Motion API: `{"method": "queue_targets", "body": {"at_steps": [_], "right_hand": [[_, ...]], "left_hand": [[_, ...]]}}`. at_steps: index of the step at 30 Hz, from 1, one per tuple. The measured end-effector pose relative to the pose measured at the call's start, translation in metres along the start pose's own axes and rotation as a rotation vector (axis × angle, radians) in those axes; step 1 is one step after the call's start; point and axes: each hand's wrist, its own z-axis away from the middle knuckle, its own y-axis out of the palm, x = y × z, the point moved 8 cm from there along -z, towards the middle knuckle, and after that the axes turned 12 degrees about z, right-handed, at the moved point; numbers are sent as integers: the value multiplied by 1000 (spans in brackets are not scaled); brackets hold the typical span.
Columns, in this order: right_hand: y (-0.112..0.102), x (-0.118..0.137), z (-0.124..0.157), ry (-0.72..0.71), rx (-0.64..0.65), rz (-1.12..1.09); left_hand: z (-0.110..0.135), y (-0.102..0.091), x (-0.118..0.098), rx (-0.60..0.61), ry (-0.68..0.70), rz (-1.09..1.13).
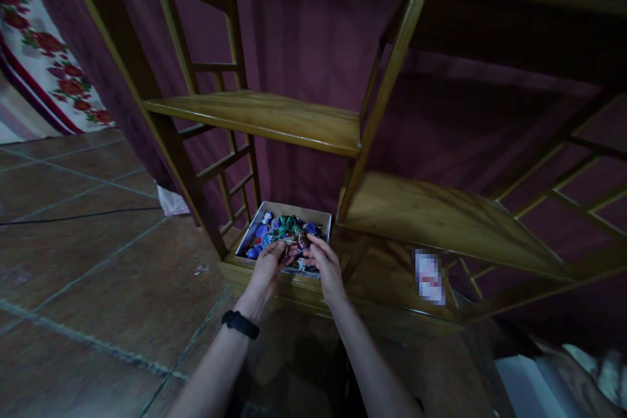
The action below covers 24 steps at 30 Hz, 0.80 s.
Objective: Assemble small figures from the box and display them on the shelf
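A shallow white-edged cardboard box (321,214) sits on the lowest shelf. It is filled with small blue, green, brown and white trinkets, among them a green tangled bundle (288,223) and round blue pieces (262,231). Over the box's front part, my left hand (272,262) has its fingers curled on a bundle of brown-tan cords (290,248). My right hand (322,256) reaches in from the other side, its fingers bent on the same bundle. The fingertips partly hide what lies between them.
The wooden shelf unit (259,119) has an upper board above the box and a side board (431,215) to the right. A pixelated white item (430,277) stands on the lower right shelf. A dark cable (83,215) lies on the tiled floor (88,274).
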Motion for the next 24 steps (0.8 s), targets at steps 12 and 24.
{"method": "queue_targets", "body": {"at_steps": [12,24], "right_hand": [[0,1,-1,-30,-6,159],[-10,-3,-7,-45,-92,153]], "left_hand": [[-2,-1,9,-16,-120,-11],[0,8,5,21,-132,25]]}}
